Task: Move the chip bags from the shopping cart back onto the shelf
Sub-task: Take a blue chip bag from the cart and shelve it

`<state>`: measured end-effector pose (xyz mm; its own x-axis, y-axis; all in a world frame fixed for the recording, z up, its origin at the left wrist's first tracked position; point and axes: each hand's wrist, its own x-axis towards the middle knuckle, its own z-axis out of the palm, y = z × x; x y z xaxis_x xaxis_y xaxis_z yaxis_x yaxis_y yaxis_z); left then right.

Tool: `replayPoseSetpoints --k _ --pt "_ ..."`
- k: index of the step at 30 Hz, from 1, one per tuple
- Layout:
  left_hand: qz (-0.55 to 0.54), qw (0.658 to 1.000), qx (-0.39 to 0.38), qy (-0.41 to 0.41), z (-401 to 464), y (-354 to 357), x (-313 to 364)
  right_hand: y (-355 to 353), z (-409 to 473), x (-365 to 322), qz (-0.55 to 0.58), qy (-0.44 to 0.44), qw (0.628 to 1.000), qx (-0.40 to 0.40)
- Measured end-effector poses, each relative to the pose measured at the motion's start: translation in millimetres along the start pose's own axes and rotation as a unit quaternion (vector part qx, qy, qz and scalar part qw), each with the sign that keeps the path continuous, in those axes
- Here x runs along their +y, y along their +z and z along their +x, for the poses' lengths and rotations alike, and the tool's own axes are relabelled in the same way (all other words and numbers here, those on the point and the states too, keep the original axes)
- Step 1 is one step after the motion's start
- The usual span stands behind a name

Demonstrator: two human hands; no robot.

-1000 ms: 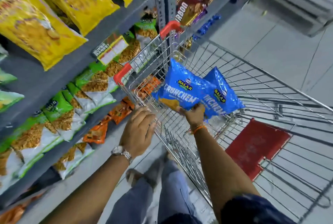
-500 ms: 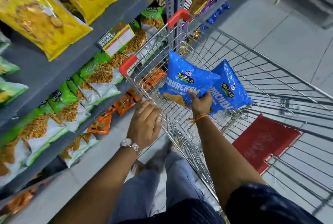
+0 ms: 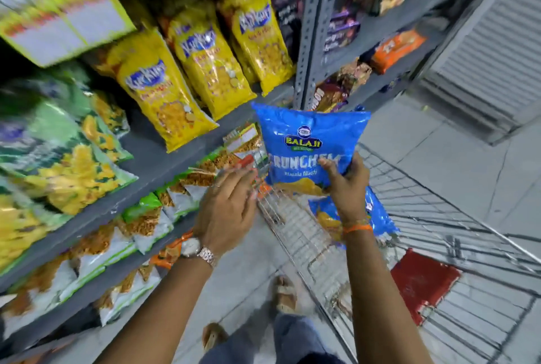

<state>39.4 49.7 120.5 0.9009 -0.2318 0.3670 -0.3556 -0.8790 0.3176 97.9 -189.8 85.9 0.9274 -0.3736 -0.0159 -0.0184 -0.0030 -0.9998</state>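
My right hand (image 3: 347, 185) grips a blue chip bag (image 3: 307, 144) by its lower right corner and holds it upright above the wire shopping cart (image 3: 439, 235). A second blue chip bag (image 3: 377, 217) lies in the cart, partly hidden behind my right wrist. My left hand (image 3: 228, 211) hovers beside the cart's near left rim with fingers spread, holding nothing. The grey shelf (image 3: 164, 161) with yellow and green snack bags runs along the left.
Yellow snack bags (image 3: 164, 94) stand on the shelf just left of the raised bag. Green-and-white bags (image 3: 146, 217) fill the lower shelves. A red flap (image 3: 424, 281) lies in the cart. A grey upright post (image 3: 310, 30) divides the shelving. Tiled floor lies to the right.
My right hand has lifted one blue bag up out of the cart, leaving the other behind. My left hand came off the cart rim. The view tilted up toward the shelves.
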Motion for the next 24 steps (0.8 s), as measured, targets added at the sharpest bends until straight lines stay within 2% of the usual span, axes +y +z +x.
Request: replayPoseSetpoints --k 6,11,15,19,24 --pt "0.069 0.977 0.200 0.018 49 -128 -18 36 10 -147 0.079 -0.123 0.982 -0.117" --pt "0.150 0.937 0.314 -0.024 62 -219 -58 77 21 -253 0.129 -0.210 0.954 -0.170" --pt "0.216 0.912 0.340 -0.076 58 -260 -87 119 31 -322 0.137 -0.240 0.935 -0.224" --pt "0.277 0.894 0.323 -0.140 51 -271 -107 167 37 -370 0.162 -0.244 0.913 -0.283" --pt "0.296 0.889 0.321 -0.136 52 -268 -119 216 48 -395 0.168 -0.188 0.911 -0.326"
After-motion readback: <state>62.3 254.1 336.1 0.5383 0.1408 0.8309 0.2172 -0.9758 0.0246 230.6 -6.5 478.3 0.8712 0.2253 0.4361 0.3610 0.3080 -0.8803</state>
